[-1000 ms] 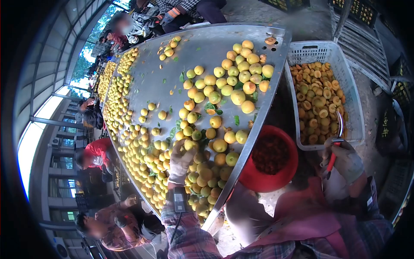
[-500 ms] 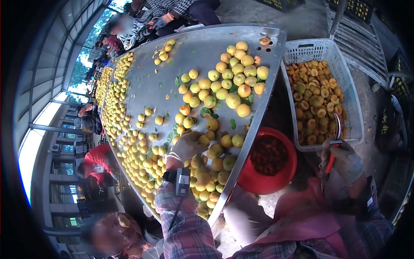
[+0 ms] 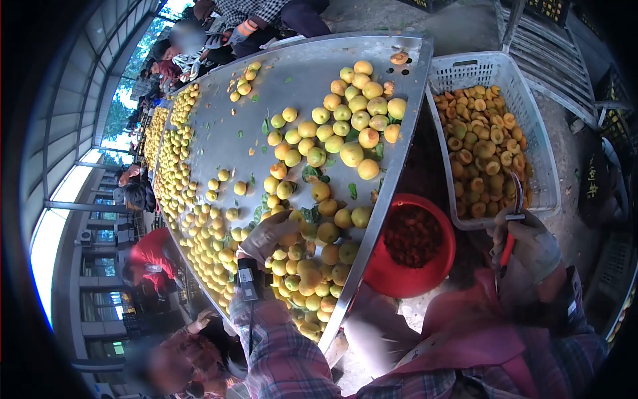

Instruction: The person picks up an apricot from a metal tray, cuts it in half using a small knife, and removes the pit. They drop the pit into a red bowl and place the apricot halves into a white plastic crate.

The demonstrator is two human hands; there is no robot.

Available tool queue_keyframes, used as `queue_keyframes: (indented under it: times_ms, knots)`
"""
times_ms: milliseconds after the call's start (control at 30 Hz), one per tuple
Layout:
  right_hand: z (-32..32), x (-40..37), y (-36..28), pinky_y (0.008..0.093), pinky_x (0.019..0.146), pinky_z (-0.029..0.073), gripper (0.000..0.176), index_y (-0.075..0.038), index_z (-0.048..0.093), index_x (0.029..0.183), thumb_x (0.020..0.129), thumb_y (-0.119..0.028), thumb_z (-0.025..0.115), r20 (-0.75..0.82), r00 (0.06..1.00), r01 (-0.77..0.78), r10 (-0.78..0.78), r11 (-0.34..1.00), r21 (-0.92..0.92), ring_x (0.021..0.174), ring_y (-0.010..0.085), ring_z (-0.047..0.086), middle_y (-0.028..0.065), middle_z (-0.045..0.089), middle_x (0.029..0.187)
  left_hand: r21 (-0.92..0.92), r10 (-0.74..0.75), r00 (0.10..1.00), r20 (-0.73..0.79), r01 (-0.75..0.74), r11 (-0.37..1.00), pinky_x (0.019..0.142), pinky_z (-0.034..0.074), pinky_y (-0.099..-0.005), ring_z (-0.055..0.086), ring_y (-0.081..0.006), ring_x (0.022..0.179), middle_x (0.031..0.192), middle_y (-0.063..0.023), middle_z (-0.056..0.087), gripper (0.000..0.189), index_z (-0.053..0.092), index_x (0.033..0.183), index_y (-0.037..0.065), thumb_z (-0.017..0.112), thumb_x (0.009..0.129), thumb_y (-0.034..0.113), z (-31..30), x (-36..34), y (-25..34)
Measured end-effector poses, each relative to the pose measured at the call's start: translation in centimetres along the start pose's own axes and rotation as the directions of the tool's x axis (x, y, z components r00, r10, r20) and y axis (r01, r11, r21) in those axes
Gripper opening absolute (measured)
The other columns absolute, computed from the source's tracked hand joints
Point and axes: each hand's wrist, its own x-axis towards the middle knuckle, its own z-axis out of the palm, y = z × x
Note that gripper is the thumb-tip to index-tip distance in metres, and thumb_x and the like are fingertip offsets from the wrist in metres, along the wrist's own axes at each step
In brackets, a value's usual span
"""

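Observation:
My left hand, in a pale glove, reaches over the yellow apricots heaped along the near side of the metal table. Its fingers stretch out, bent slightly down toward the fruit. The fingertips are partly hidden, and no fruit shows clearly in them. In my gloved right hand is a knife with a red handle and a curved metal blade pointing up. That hand is just below the white crate, which holds apricot halves.
A red basin of reddish-brown pieces stands between table and crate. Loose leaves lie among the apricots. A person in red and others sit along the table's far side; another person's gloved hand shows at the top. A slatted rack stands behind the crate.
My left hand has shifted left and slightly down over the apricots, and its fingers look more stretched out. My right hand keeps its hold on the knife. The whole view has shifted slightly.

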Motion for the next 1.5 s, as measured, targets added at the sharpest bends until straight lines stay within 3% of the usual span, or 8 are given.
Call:
queue_keyframes:
  times_ms: [33,167,433,667,900,1167,1367,1500]
  knots:
    - [0.1,0.0,0.1,0.0346,0.071,0.052,0.023,-0.001,0.057,0.113,0.094,-0.012,0.049,-0.004,1.0,0.014,-0.014,1.0,0.001,0.078,0.0235,0.062,0.0123,0.062,0.087,-0.324,0.02,1.0,0.02,-0.012,0.946,0.068,0.051,-0.0267,0.062,-0.0129,0.082,0.099,-0.0038,0.066,0.051,0.058,0.125,0.004,0.071,0.082,0.03,0.1,0.3,-1.4]
    - [-0.1,0.1,0.3,0.0345,0.07,0.053,0.023,-0.001,0.056,0.113,0.095,-0.012,0.048,-0.001,0.999,0.042,-0.042,0.999,-0.028,0.076,0.0236,0.062,0.0118,0.062,0.086,0.074,0.047,0.999,-0.016,-0.046,0.996,0.068,0.051,-0.0237,0.062,-0.0113,0.084,0.105,-0.0032,0.065,0.052,0.058,0.125,0.004,0.071,0.082,0.029,0.7,-0.2,-1.3]
    - [0.2,0.1,0.4,0.0359,0.069,0.054,0.024,-0.001,0.056,0.114,0.095,-0.015,0.052,-0.019,0.999,0.041,-0.042,0.998,-0.046,0.073,0.0224,0.063,0.0118,0.063,0.084,0.253,-0.019,0.999,0.033,0.01,0.967,0.071,0.052,-0.0267,0.065,-0.0113,0.082,0.097,-0.0048,0.069,0.051,0.06,0.124,0.005,0.07,0.082,0.033,3.5,-2.9,0.4]
    - [0.3,-0.1,0.6,0.0359,0.068,0.054,0.022,-0.003,0.057,0.113,0.095,-0.014,0.051,-0.028,0.999,0.032,-0.033,0.999,-0.035,0.072,0.0225,0.062,0.0115,0.063,0.084,0.051,0.113,0.994,-0.011,-0.112,0.992,0.074,0.051,-0.0266,0.063,-0.0119,0.085,0.1,-0.0046,0.066,0.055,0.06,0.122,0.002,0.076,0.08,0.033,3.8,-3.5,-1.3]
    - [0.6,-0.2,0.6,0.0356,0.068,0.054,0.022,-0.003,0.057,0.113,0.094,-0.013,0.051,-0.042,0.998,0.04,-0.043,0.997,-0.073,0.072,0.0223,0.062,0.011,0.061,0.083,-0.359,0.132,0.988,0.075,-0.096,0.928,0.099,0.041,-0.0339,0.053,-0.0201,0.112,0.118,-0.0093,0.059,0.067,0.055,0.128,-0.001,0.077,0.077,0.038,2.3,-4.7,-3.1]
    - [0.8,-0.2,0.8,0.0347,0.068,0.053,0.022,-0.003,0.057,0.113,0.094,-0.015,0.053,0.028,0.997,0.077,-0.076,0.997,-0.028,0.074,0.0225,0.061,0.0116,0.061,0.084,-0.081,0.073,0.974,0.213,-0.057,0.995,0.102,0.038,-0.036,0.052,-0.0205,0.115,0.123,-0.0099,0.059,0.076,0.049,0.137,0.003,0.076,0.076,0.039,1.2,-4.8,-4.3]
    - [1.0,-0.5,0.9,0.0361,0.069,0.052,0.023,-0.003,0.057,0.113,0.095,-0.016,0.053,0.026,0.995,0.092,-0.091,0.996,-0.022,0.074,0.023,0.06,0.0112,0.06,0.084,0.48,-0.052,0.965,0.259,-0.082,0.873,0.09,0.047,-0.03,0.059,-0.0188,0.103,0.114,-0.011,0.063,0.07,0.052,0.133,0.001,0.07,0.081,0.045,1.9,-3.8,-0.6]
    - [0.7,-0.7,0.7,0.0358,0.068,0.052,0.022,-0.003,0.057,0.112,0.095,-0.015,0.052,-0.037,0.997,0.066,-0.068,0.996,-0.061,0.073,0.0228,0.06,0.0105,0.06,0.082,0.441,-0.034,0.968,0.248,-0.082,0.894,0.09,0.047,-0.031,0.06,-0.0191,0.101,0.114,-0.0101,0.063,0.07,0.052,0.133,0.001,0.068,0.082,0.046,1.5,-3.7,-1.9]
